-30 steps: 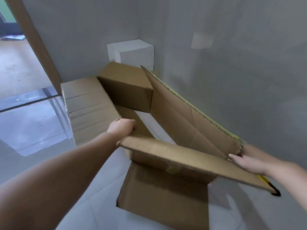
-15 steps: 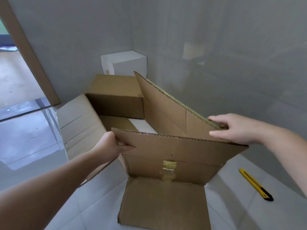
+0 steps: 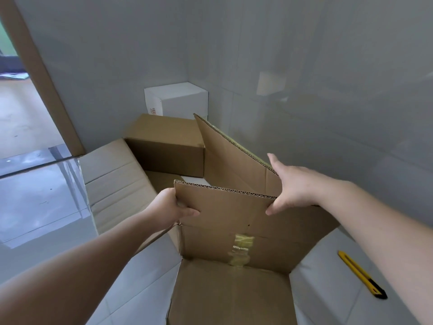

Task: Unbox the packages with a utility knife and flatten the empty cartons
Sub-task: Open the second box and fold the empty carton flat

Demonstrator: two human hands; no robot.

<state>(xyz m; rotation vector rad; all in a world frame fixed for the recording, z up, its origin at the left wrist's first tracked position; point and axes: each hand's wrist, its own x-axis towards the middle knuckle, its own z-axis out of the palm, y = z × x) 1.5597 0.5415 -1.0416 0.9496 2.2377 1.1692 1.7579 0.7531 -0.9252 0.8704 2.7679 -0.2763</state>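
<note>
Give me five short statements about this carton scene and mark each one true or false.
1. The left hand grips the near edge of the opened brown carton. True.
2. The right hand holds the yellow utility knife. False: the knife lies on the floor tiles to the right, and the right hand is on the carton panel.
3. A white box stands in the corner behind a closed brown box. True.
4. Tape residue shows on the carton's inner panel. True.
5. The carton is already flat on the floor. False: its panels stand up between the hands.
</note>
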